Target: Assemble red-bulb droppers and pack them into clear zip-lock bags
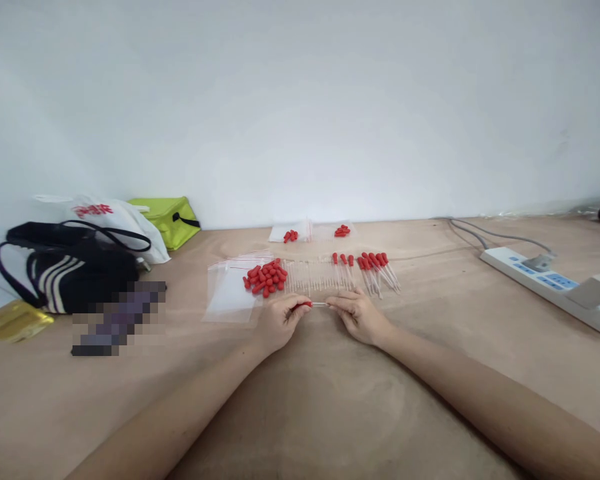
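Observation:
My left hand (pixel 281 321) pinches a red rubber dropper bulb (pixel 308 304). From it a thin clear glass tube (pixel 319 305) runs level to my right hand (pixel 359 316), whose fingertips are closed on its other end. Whether the tube sits inside the bulb is too small to tell. Just beyond my left hand, a pile of loose red bulbs (pixel 266 277) lies on clear zip bags (pixel 225 293). A row of bare glass tubes (pixel 307 275) lies beyond both hands. To its right are several droppers (pixel 379 267) with red bulbs on their tubes.
Farther back lie two small bags with red bulbs (pixel 291 236) (pixel 342 231). A white power strip (pixel 550 283) with grey cables stands at right. On the left are a black striped bag (pixel 70 273), a white plastic bag (pixel 125 223), a green box-shaped bag (pixel 167 220) and a blurred dark object (pixel 120 320).

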A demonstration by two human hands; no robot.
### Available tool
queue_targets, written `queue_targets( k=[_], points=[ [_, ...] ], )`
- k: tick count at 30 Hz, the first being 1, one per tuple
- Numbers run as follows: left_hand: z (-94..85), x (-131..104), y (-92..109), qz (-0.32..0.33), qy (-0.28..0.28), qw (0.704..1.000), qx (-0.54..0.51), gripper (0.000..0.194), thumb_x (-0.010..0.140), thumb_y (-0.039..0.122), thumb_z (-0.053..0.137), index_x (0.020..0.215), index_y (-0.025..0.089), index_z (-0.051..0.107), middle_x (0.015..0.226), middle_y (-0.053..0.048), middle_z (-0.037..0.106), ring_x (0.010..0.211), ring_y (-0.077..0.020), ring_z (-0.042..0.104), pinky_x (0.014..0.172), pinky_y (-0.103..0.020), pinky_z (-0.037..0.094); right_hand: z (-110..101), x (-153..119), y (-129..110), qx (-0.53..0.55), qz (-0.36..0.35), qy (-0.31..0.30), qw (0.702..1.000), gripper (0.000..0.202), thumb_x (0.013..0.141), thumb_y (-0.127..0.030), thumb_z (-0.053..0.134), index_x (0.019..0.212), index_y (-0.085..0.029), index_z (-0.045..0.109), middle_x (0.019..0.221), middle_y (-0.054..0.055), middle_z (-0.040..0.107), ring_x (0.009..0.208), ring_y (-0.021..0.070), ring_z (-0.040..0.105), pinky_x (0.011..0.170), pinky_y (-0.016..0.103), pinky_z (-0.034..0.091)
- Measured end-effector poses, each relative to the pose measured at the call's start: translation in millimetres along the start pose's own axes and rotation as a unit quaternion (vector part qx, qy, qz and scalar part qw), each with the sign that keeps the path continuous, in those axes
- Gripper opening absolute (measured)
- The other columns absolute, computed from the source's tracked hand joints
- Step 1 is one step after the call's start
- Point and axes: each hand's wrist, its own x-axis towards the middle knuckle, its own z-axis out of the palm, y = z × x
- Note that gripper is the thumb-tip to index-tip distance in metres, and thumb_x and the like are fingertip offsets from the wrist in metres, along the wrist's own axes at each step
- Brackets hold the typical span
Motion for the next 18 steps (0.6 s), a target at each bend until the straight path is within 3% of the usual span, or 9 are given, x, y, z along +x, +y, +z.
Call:
queue_targets(
  k=[10, 18],
  points=[
    [-0.5, -2.2, 0.6, 0.053, -0.034, 0.997, 0.045, 0.018, 0.085, 0.022, 0.043, 0.081, 0.016, 0.059, 0.076, -0.004, 0.062, 0.068, -0.013, 0.057, 0.063, -0.024, 0.045, -5.2, -1.6, -2.6, -0.127, -0.029, -0.03, 0.991, 0.022, 0.08, -0.012, 0.039, 0.079, -0.018, 0.061, 0.067, 0.002, 0.058, 0.06, 0.0115, 0.045, 0.064, 0.029, 0.019],
    [-0.7, -3.3, 1.2, 0.103, -0.079, 0.989, 0.073, 0.02, 0.086, 0.023, 0.039, 0.082, 0.015, 0.057, 0.076, -0.006, 0.06, 0.069, -0.0144, 0.055, 0.065, -0.026, 0.044, -2.6, -1.4, -3.0, -0.095, -0.072, -0.032, 0.992, 0.022, 0.081, -0.013, 0.037, 0.075, -0.016, 0.058, 0.065, 0.002, 0.054, 0.061, 0.0117, 0.045, 0.063, 0.028, 0.021]
  ],
)
